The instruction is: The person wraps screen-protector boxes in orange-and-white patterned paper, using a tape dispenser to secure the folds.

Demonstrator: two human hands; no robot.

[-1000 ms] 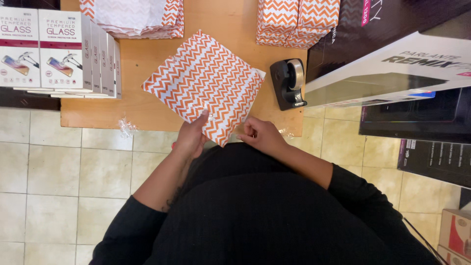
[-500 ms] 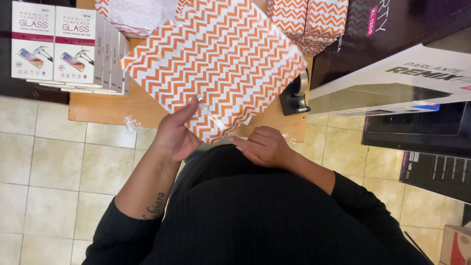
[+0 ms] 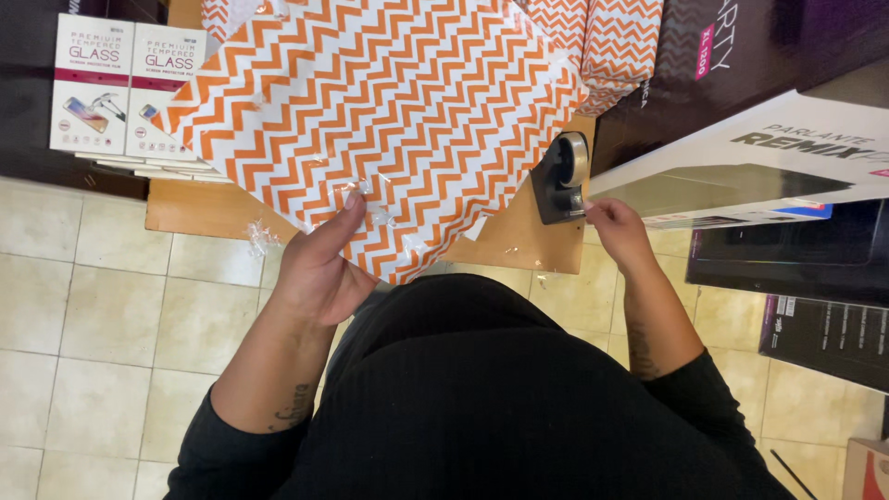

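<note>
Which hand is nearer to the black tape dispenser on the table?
The right hand. Its fingertips are at the black tape dispenser, just right of its base. The left hand is well to the left, holding the orange zigzag-wrapped package by its lower edge.

Wrapped parcel (image 3: 370, 120) running off top edge, covering most of the wooden table (image 3: 199, 208). Left hand (image 3: 319, 268) fingertips hiding behind it. Tape dispenser (image 3: 560, 176) partly hiding behind its corner; tape strip too small to tell.
</note>
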